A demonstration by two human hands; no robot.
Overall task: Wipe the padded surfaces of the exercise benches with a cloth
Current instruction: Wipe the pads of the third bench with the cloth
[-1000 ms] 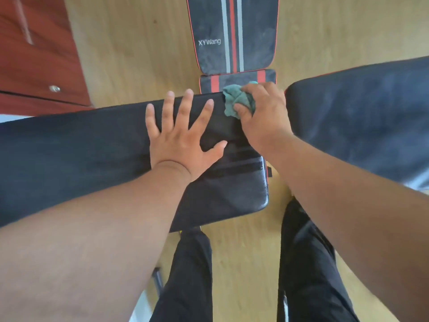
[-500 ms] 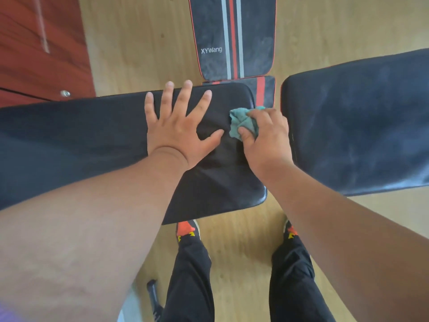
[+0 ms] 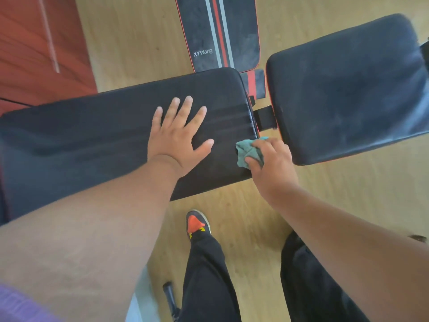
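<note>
At the far left, a red-brown wooden cabinet (image 3: 34,47) is standing on the light wood floor (image 3: 130,43). Next to it, a long black bench pad (image 3: 92,126) is stretching across the middle of the view. The left hand (image 3: 178,138) is lying flat on this pad with its fingers spread wide and straight, and it is holding nothing. The left arm is reaching in from the bottom left corner.

Further back, a second bench pad (image 3: 218,31) is showing 1 red stripe between 2 grey stripes and the white word "XYWang".

Near the front right corner of the long pad, the right hand (image 3: 271,163) is curling its fingers around a bunched-up green cloth (image 3: 248,152). The cloth is pressing on the pad right at its edge.

Below the hands, 2 legs in black trousers (image 3: 209,270) are standing on the floor, and 1 shoe (image 3: 197,223) with an orange toe is peeking out.

A black strap (image 3: 264,117) is sitting in the gap between the long pad and the next one. On the right, a third black pad (image 3: 348,89) is lying just beside the hand with the cloth, and it is looking a bit dusty and smeared.
</note>
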